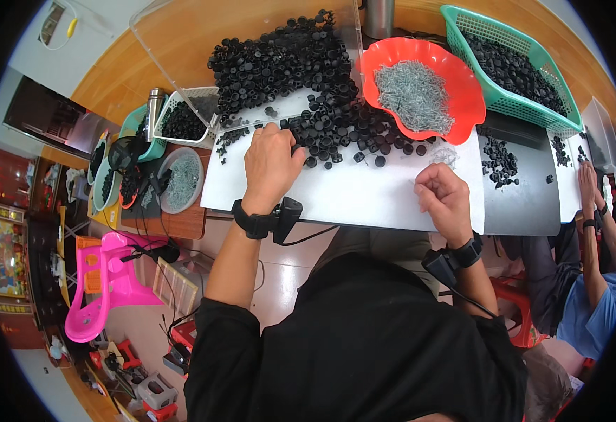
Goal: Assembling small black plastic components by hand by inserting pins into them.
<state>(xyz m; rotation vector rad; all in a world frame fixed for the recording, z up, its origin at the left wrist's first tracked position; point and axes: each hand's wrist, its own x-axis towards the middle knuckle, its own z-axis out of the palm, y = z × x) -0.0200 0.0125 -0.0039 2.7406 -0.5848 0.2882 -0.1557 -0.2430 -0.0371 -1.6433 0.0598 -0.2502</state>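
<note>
My left hand (pixel 271 163) is at the near edge of a heap of small round black caps (pixel 280 67), back upward and fingers curled down. A black cap shows between its thumb and forefinger; the fingertips are partly hidden. Over the white work surface (pixel 364 200), my right hand (pixel 444 200) is closed in a pinch, thumb against forefinger. Whatever sits at its tips is small and pale, too fine to make out. Beyond it stands a red scalloped bowl (pixel 471 105) full of small clear-grey pieces (pixel 413 91). A few more clear pieces (pixel 445 156) lie between bowl and hand.
A clear plastic bin (pixel 174 67) lies around the heap's back. Green basket (pixel 511 109) of black parts stands at far right, white basket (pixel 206 91) and tub of clear pieces (pixel 199 165) at left. Another person's hands (pixel 587 186) work at right. A pink chair (pixel 111 288) stands lower left.
</note>
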